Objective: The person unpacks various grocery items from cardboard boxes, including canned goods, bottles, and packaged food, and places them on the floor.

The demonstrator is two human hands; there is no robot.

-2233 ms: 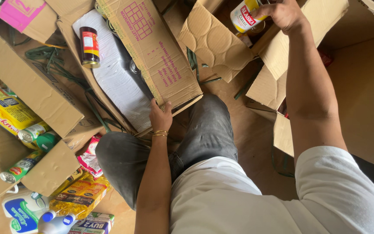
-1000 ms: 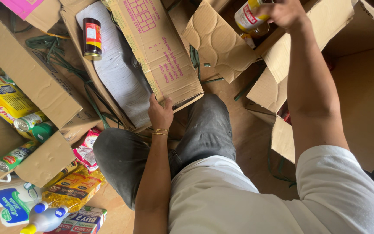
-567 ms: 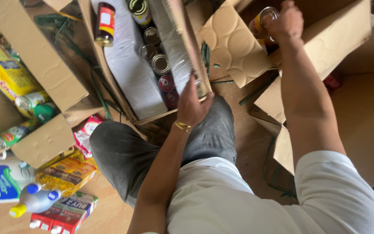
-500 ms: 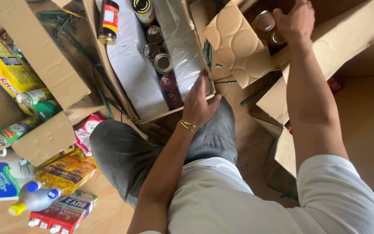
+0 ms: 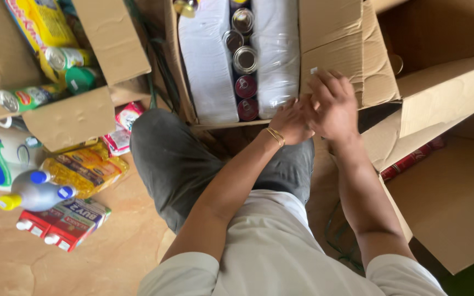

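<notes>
My left hand [image 5: 291,121] and right hand [image 5: 331,104], both empty, meet at the box [image 5: 346,55] flap, cans [image 5: 244,60] just left.

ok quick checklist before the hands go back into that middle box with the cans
1. Both hands free: ok. The left hand and right hand meet at the front edge of the cardboard box; neither shows a grip on anything.
2. Box open: ok, its flaps are folded out.
3. Cans reachable: ok, they sit in a row between two white wrapped packs, tops showing.
4. Room left in the box: cannot tell, its far end is cut off by the frame.
5. Floor beside the left knee: not ok, a spray bottle and packets crowd it.
</notes>
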